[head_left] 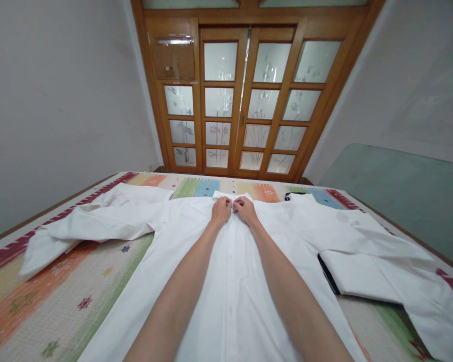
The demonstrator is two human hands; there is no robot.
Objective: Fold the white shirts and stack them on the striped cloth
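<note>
A white button-up shirt (196,241) lies face up and spread out, its collar (232,195) at the far end and both sleeves stretched sideways. Just below the collar, my left hand (222,208) pinches the shirt front at the top of the button placket (230,261). My right hand (244,208) meets it there from the other side, its fingers closed on the same spot. Whether a button is between the fingertips is too small to see. Both forearms reach over the body of the shirt.
Beneath the shirt is a striped, patterned cloth (109,281) covering a bed or table. Under the right sleeve lies a folded white item with a black edge (357,274). A pale green board (396,186) leans at the right wall. Wooden glass-paned doors (245,100) stand beyond.
</note>
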